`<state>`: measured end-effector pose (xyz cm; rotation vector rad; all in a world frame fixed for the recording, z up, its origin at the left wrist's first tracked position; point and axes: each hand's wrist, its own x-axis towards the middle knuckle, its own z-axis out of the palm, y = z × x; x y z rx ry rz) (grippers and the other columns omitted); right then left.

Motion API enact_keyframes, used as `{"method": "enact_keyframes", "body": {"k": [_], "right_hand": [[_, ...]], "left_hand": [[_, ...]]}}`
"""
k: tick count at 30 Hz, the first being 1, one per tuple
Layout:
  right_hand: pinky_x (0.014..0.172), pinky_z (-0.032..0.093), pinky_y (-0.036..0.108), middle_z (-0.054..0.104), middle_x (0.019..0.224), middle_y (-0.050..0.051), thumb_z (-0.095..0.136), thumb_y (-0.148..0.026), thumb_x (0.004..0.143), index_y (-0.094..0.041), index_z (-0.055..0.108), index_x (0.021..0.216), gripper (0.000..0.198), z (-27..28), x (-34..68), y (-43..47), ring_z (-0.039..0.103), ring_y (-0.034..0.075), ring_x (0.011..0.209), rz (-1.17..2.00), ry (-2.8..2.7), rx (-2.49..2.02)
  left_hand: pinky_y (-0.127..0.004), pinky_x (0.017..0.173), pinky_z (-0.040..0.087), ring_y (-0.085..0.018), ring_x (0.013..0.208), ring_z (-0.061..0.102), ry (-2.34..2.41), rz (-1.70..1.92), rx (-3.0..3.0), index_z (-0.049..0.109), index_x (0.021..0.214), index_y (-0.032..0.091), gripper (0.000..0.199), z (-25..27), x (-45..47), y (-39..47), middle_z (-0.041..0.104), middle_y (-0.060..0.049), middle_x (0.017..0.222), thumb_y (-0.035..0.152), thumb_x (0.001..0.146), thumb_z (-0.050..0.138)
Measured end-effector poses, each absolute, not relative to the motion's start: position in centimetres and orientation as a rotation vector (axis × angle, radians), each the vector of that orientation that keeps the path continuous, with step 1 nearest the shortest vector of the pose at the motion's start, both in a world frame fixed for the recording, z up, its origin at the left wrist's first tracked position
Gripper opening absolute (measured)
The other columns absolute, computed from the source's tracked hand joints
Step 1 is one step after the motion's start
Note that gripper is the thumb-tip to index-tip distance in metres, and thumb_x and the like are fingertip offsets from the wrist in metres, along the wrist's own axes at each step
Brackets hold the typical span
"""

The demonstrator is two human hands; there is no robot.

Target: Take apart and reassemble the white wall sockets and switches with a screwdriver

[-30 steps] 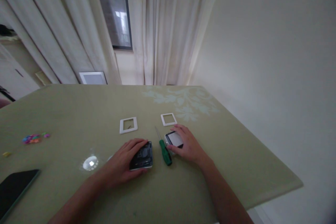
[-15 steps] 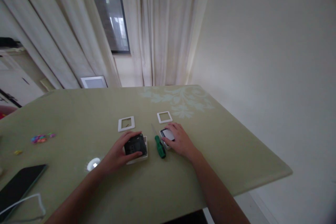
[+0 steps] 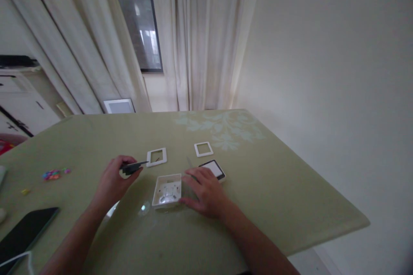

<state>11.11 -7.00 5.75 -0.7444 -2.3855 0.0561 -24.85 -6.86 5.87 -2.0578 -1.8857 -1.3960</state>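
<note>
My left hand (image 3: 118, 178) grips a thin black socket panel (image 3: 133, 167), raised above the table and seen nearly edge-on. To its right, an open white mounting box (image 3: 167, 204) lies with its hollow inside facing up. My right hand (image 3: 206, 191) is at the box's right side, fingers apart, thumb and fingertips close to its edge; whether they touch it I cannot tell. Beyond that hand sits a switch with a white face and black border (image 3: 214, 168), partly covered. Of the screwdriver, only the metal shaft (image 3: 189, 162) shows; its handle is hidden under my right hand.
Two white square frames (image 3: 166, 156) (image 3: 212, 151) lie farther back; small metal pieces show inside the left one. A black phone (image 3: 26, 232) with a white cable is at front left, near small colourful pieces (image 3: 51, 175). The wall stands along the table's right side.
My left hand has lifted the black panel out of the white box and moved it left, tilting it. My right hand has let go of the switch and moved left toward the box.
</note>
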Motion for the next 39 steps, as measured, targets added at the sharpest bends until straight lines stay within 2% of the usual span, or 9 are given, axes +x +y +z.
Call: {"method": "enact_keyframes", "body": {"k": [2, 5, 8, 14, 24, 29, 33, 36, 39], "right_hand": [[0.114, 0.046, 0.046, 0.071, 0.142, 0.014, 0.07, -0.065, 0.099, -0.018, 0.063, 0.139, 0.062, 5.3, 9.8, -8.0, 0.061, 0.031, 0.13, -0.031, -2.489, -0.616], [0.113, 0.046, 0.044, 0.073, 0.137, 0.01, 0.072, -0.051, 0.102, -0.017, 0.067, 0.124, 0.04, 4.9, 8.9, -8.7, 0.062, 0.029, 0.126, -0.105, -2.613, -0.56], [0.107, 0.048, 0.041, 0.075, 0.124, 0.006, 0.068, -0.033, 0.104, -0.019, 0.068, 0.11, 0.016, 4.9, 9.1, -8.4, 0.063, 0.025, 0.116, -0.112, -2.661, -0.582], [0.101, 0.05, 0.039, 0.075, 0.116, 0.007, 0.07, -0.024, 0.1, -0.021, 0.068, 0.104, 0.006, 5.1, 10.3, -7.6, 0.063, 0.024, 0.109, -0.053, -2.544, -0.641], [0.096, 0.055, 0.045, 0.076, 0.122, 0.014, 0.058, -0.018, 0.104, -0.022, 0.07, 0.115, 0.017, 5.7, 11.0, -7.8, 0.068, 0.028, 0.109, -0.162, -2.322, -0.738], [0.092, 0.059, 0.039, 0.078, 0.124, 0.011, 0.061, -0.018, 0.105, -0.023, 0.069, 0.124, 0.021, 5.8, 10.6, -9.0, 0.073, 0.024, 0.105, -0.253, -2.22, -0.541], [0.104, 0.058, 0.041, 0.07, 0.143, 0.015, 0.064, -0.026, 0.106, -0.026, 0.06, 0.146, 0.041, 6.2, 11.0, -8.5, 0.07, 0.026, 0.125, -0.195, -2.139, -0.623], [0.118, 0.051, 0.05, 0.064, 0.15, 0.017, 0.066, -0.033, 0.105, -0.025, 0.061, 0.146, 0.043, 6.3, 12.4, -6.6, 0.061, 0.031, 0.141, -0.001, -1.969, -0.946], [0.126, 0.042, 0.056, 0.059, 0.152, 0.019, 0.072, -0.039, 0.099, -0.021, 0.065, 0.142, 0.047, 6.0, 14.3, -4.2, 0.055, 0.035, 0.145, 0.252, -1.883, -1.205]], "left_hand": [[-0.036, 0.075, 0.053, -0.026, 0.081, 0.068, -1.791, -1.199, -2.242, 0.065, 0.09, 0.025, 0.033, 5.6, -25.1, -7.0, 0.072, -0.005, 0.089, 0.057, 0.091, 0.071], [-0.037, 0.079, 0.053, -0.027, 0.086, 0.069, -1.632, -0.882, -2.404, 0.067, 0.094, 0.025, 0.029, 4.9, -24.4, -7.2, 0.074, -0.006, 0.095, 0.053, 0.101, 0.061], [-0.038, 0.082, 0.054, -0.029, 0.092, 0.071, -1.606, -0.817, -2.436, 0.068, 0.1, 0.025, 0.026, 4.1, -23.2, -7.1, 0.075, -0.008, 0.1, 0.049, 0.103, 0.061], [-0.042, 0.091, 0.058, -0.032, 0.105, 0.072, -1.605, -0.796, -2.502, 0.073, 0.115, 0.025, 0.026, 3.4, -21.6, -7.0, 0.078, -0.011, 0.114, 0.045, 0.1, 0.068], [-0.053, 0.113, 0.053, -0.039, 0.135, 0.063, -1.394, -0.862, -2.513, 0.048, 0.164, 0.028, 0.093, 5.8, -20.2, -8.9, 0.066, -0.016, 0.154, 0.044, 0.084, 0.091], [-0.044, 0.11, 0.053, -0.027, 0.12, 0.074, -0.86, -0.97, -2.512, 0.072, 0.139, 0.034, 0.038, 6.4, -17.6, -10.5, 0.082, -0.006, 0.129, 0.021, 0.103, 0.073], [-0.043, 0.104, 0.055, -0.028, 0.112, 0.074, -0.994, -1.03, -2.399, 0.079, 0.12, 0.028, 0.021, 6.4, -18.9, -9.6, 0.083, -0.007, 0.118, 0.021, 0.108, 0.063], [-0.047, 0.1, 0.057, -0.031, 0.106, 0.071, -1.403, -1.025, -2.146, 0.079, 0.101, 0.025, 0.021, 6.1, -21.8, -8.1, 0.079, -0.011, 0.111, 0.035, 0.108, 0.062], [-0.06, 0.101, 0.057, -0.042, 0.122, 0.061, -1.797, -0.952, -1.974, 0.077, 0.093, 0.023, 0.032, 5.4, -24.8, -7.2, 0.07, -0.015, 0.128, 0.043, 0.106, 0.056]]}}
